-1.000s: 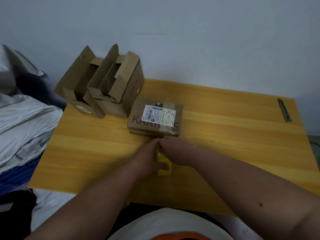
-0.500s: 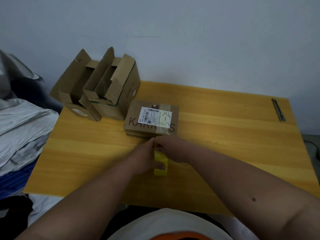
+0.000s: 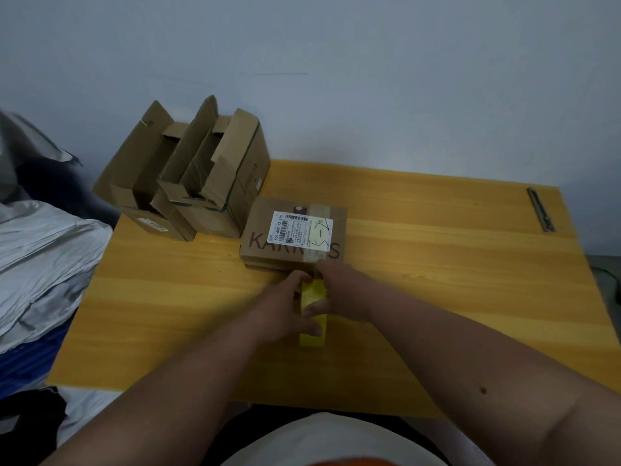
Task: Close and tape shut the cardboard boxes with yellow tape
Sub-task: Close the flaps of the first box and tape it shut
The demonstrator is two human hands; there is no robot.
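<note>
A: Where is the yellow tape roll (image 3: 313,312)?

B: Standing on edge on the table (image 3: 437,280), between both hands, just in front of the closed flat cardboard box (image 3: 292,235). The left hand (image 3: 285,314) is wrapped around its left side, thumb across the band. The right hand (image 3: 339,294) is curled at the top, fingertips pinched; whether it has the loose end, I cannot tell.

A: What has changed over the last second?

B: Very little. Both hands stay on the roll, which has only shifted slightly, and no strip is drawn out. I judge the tape end is still being picked free, so sealing has not begun.

A: And the materials?

B: The roll is glossy and smooth. The flat box is matte brown, with a white shipping label (image 3: 300,228) and a strip of clear tape. Behind it stand two open cardboard boxes (image 3: 191,176), flaps up, creased. The table is pale varnished wood; a slim metal tool (image 3: 540,210) lies at its far right. Crinkled silver sheeting (image 3: 40,257) is heaped at left.
</note>
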